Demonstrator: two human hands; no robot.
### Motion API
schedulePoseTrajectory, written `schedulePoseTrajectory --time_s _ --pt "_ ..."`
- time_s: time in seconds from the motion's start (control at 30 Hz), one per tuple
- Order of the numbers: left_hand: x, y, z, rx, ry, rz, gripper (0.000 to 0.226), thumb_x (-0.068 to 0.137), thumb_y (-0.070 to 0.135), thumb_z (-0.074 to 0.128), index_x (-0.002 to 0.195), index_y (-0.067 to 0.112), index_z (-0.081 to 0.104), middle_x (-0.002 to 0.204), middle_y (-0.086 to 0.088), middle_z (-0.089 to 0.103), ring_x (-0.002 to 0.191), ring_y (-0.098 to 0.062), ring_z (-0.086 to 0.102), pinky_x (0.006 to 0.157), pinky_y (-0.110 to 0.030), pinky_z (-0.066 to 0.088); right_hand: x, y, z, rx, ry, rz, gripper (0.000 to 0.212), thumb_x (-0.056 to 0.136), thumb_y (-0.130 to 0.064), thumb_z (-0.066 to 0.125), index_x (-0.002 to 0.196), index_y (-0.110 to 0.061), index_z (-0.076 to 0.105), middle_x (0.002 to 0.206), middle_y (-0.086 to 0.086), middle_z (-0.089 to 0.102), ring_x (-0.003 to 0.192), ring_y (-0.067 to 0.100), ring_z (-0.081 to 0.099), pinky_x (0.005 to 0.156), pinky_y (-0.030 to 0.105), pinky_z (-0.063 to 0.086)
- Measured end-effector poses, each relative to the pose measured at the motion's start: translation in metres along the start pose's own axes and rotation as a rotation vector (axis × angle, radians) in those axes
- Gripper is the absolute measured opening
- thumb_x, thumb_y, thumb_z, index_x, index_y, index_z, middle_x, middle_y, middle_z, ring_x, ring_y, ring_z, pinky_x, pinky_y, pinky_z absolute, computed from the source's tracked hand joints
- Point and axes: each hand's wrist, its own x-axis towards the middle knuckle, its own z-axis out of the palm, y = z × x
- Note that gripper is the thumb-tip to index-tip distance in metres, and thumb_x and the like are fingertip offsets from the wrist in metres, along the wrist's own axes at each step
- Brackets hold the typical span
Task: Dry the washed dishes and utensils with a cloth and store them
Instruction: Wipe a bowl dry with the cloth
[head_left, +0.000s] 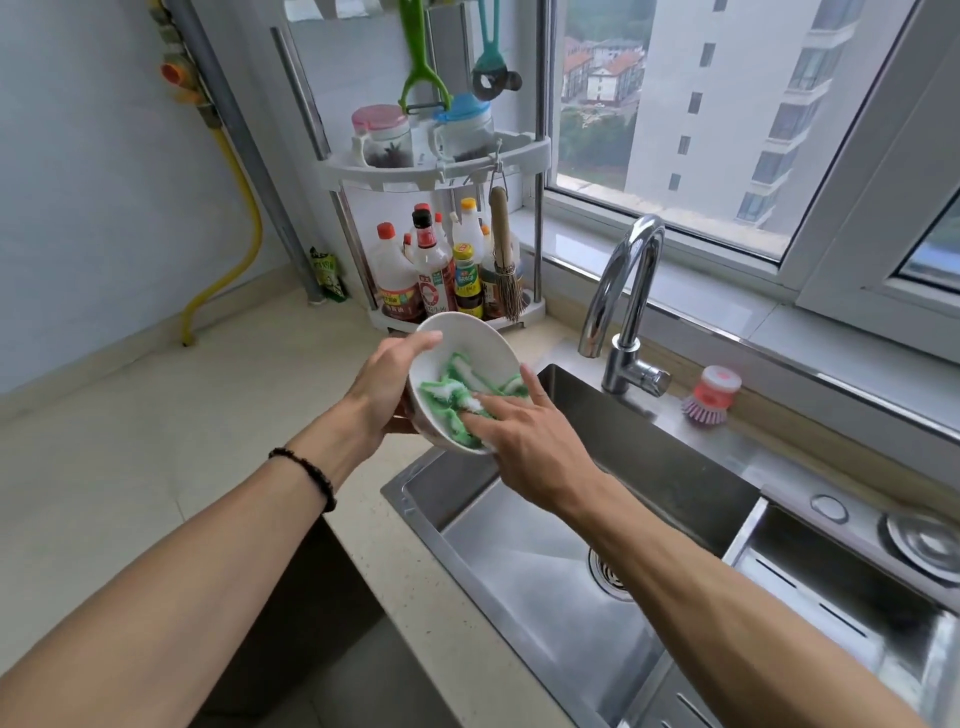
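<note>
Item: white bowl (457, 343), tilted toward me, held above the near-left corner of the steel sink (524, 566) and the edge of the pale counter (156, 441).

Left hand (387, 387): fingers curled round the bowl's left rim and underside, thumb lying over the rim; a dark bead bracelet (306, 473) on the wrist.

Right hand (519, 431): fingers spread and fairly straight, pressing a green-and-white cloth (454, 397) against the bowl's inner wall. The cloth is bunched and hides part of the inside.

Surroundings:
- Chrome tap (626, 306), just right of the bowl and behind the sink.
- Pink dish brush (711, 395) on the ledge right of the tap.
- White corner rack (441, 161) directly behind the bowl; sauce bottles (431, 265) on its lower tier, the bowl's rim overlapping their bases.
- Small whisk broom (504, 260) hanging from the rack.
- Two lidded jars (384, 135) on the upper tier.
- Yellow hose (239, 208) on the left wall.
</note>
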Motion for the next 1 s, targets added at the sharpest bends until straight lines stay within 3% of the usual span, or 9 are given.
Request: schedulePoseTrajectory --time_s 0.1,0.17,0.23,0.3,0.43,0.57,0.73,0.9,1.0 --pt "-0.005 -0.017 0.014 -0.198 -0.005 0.073 0.037 0.093 0.026 0.063 0.127 0.016 0.051 0.113 -0.014 0.065 0.089 -0.024 0.069 0.063 -0.031 0.056 0.01 -0.01 0.002 0.009 0.117 0.119 0.037 0.075 0.003 0.072 0.106 -0.018 0.075 0.1 0.012 0.076 0.092 0.031 0.074 0.12 0.056 0.007" --pt "-0.007 -0.022 0.026 -0.236 0.076 0.175 0.036 0.09 0.018 0.062 0.125 0.02 0.052 0.118 -0.012 0.064 0.094 -0.025 0.069 0.064 -0.034 0.058 0.018 -0.03 -0.003 0.109 0.107 0.227 0.036 0.077 0.002 0.066 0.106 -0.019 0.074 0.097 0.011 0.074 0.095 0.031 0.07 0.123 0.055 0.013" --pt "-0.001 -0.019 0.025 -0.166 0.223 0.236 0.035 0.079 0.03 0.061 0.113 0.028 0.06 0.11 -0.005 0.067 0.096 -0.025 0.068 0.074 -0.046 0.059 0.018 -0.047 -0.008 0.266 -0.002 0.279 0.031 0.083 -0.008 0.065 0.112 -0.018 0.068 0.107 0.007 0.069 0.107 0.029 0.063 0.123 0.055 0.014" --pt "0.001 -0.015 0.013 -0.031 0.231 0.283 0.035 0.065 0.043 0.06 0.098 0.033 0.066 0.097 -0.001 0.07 0.094 -0.028 0.068 0.083 -0.054 0.058 0.007 -0.044 -0.008 0.3 -0.144 0.229 0.045 0.085 -0.021 0.069 0.128 -0.021 0.056 0.133 0.002 0.059 0.128 0.024 0.053 0.119 0.066 -0.002" --pt "-0.001 -0.016 0.008 0.167 0.184 0.338 0.037 0.064 0.046 0.059 0.098 0.033 0.065 0.09 -0.001 0.071 0.083 -0.028 0.07 0.071 -0.045 0.059 -0.001 -0.018 -0.01 0.012 -0.288 0.122 0.078 0.085 -0.033 0.07 0.152 -0.028 0.032 0.167 0.003 0.019 0.154 0.018 0.016 0.107 0.067 -0.026" --pt "-0.001 -0.014 0.012 0.143 0.292 0.384 0.031 0.066 0.039 0.056 0.094 0.032 0.066 0.083 0.007 0.07 0.078 -0.016 0.067 0.065 -0.031 0.053 0.003 -0.045 -0.013 0.548 -0.287 0.219 0.09 0.08 -0.04 0.075 0.156 -0.03 0.029 0.166 0.0 0.016 0.151 0.022 0.02 0.116 0.063 -0.019" --pt "-0.002 -0.016 0.01 0.233 0.254 0.391 0.035 0.066 0.039 0.053 0.099 0.033 0.063 0.084 0.007 0.068 0.076 -0.014 0.064 0.057 -0.024 0.044 -0.002 -0.023 -0.004 0.225 -0.302 0.172 0.088 0.082 -0.035 0.072 0.157 -0.034 0.026 0.167 0.003 0.014 0.154 0.021 0.015 0.111 0.06 -0.025" --pt "0.002 -0.012 0.007 0.203 0.272 0.349 0.032 0.063 0.04 0.053 0.091 0.032 0.067 0.084 0.006 0.07 0.079 -0.016 0.064 0.064 -0.028 0.047 0.001 -0.053 -0.01 0.695 -0.257 0.242 0.085 0.08 -0.039 0.076 0.154 -0.024 0.036 0.159 0.002 0.029 0.138 0.009 0.023 0.123 0.049 -0.009" --pt "0.005 0.001 -0.007 0.237 0.048 0.17 0.028 0.063 0.039 0.056 0.086 0.026 0.066 0.086 -0.004 0.068 0.077 -0.027 0.066 0.06 -0.031 0.051 -0.007 -0.03 -0.002 0.251 -0.218 0.101 0.077 0.086 -0.028 0.071 0.153 -0.026 0.034 0.162 0.005 0.03 0.147 0.017 0.03 0.118 0.055 -0.017"
